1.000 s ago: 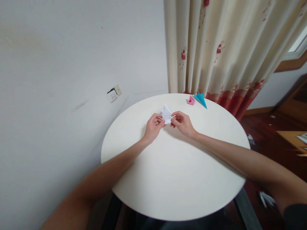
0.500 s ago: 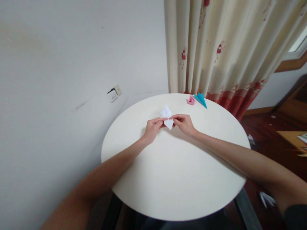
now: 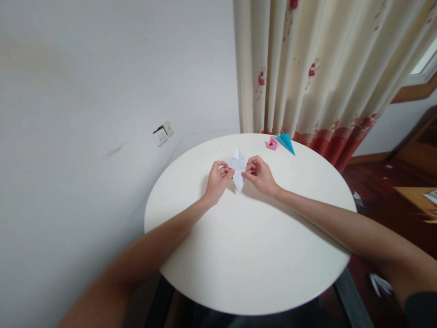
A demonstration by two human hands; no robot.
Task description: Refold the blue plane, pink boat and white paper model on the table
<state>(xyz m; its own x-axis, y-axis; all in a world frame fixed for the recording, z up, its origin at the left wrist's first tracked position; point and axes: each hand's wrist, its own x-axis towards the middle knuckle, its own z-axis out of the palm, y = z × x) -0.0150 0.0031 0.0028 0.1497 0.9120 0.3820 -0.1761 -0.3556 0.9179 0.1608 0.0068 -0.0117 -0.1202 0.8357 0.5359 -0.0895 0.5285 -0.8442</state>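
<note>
White folded paper (image 3: 238,167) now shows as a narrow diamond, where half a second ago it was a squat shape with a notched top and a blunt lower flap. Its long axis runs from 12 o'clock to 6 o'clock, one tip pointing away toward the curtain (image 3: 327,68) and the other pointing back at the person. Both hands have shifted only slightly. The paper sits pinched between them, just above the round worktop (image 3: 246,255), a little past its centre toward 12 o'clock. The left hand (image 3: 217,178) has its fingers (image 3: 226,170) closed on the paper's 9 o'clock corner; the right hand (image 3: 260,175) has its fingers closed on the 3 o'clock corner.

At about 1 o'clock near the far rim, a small pink paper box (image 3: 271,143) lies open-topped, with nothing visible inside. Just beside it lies a teal folded paper (image 3: 286,142), its sharp point aimed toward 4 o'clock.
</note>
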